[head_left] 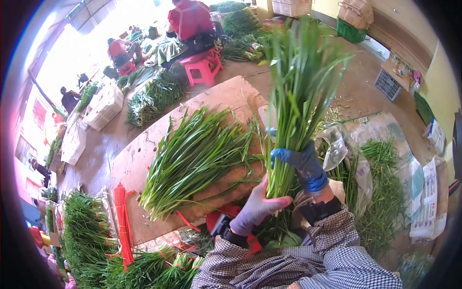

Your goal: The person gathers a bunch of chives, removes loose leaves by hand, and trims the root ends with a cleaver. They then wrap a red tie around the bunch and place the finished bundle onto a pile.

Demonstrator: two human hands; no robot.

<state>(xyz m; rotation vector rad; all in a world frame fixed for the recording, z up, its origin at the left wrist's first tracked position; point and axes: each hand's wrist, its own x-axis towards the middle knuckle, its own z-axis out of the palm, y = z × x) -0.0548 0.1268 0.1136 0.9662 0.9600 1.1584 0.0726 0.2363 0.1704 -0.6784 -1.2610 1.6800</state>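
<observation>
An upright bunch of long green leafy stalks (296,101) stands in front of me, its tips blurred. My right hand (302,166), in a blue glove, is wrapped round its middle. Lower down, my left hand (255,204), in a grey and pink glove, grips the pale stalk ends. Loose stalks of the same kind (197,159) lie spread on a wooden board (231,98) to the left of the bunch. Red ties (123,226) hang at the board's left edge.
Tied green bunches (86,226) are piled at the lower left. Loose greens (380,192) and plastic sheeting (409,164) lie at the right. Beyond the board are a pink stool (202,67) with a seated person, white crates (103,106) and a grey crate (387,84).
</observation>
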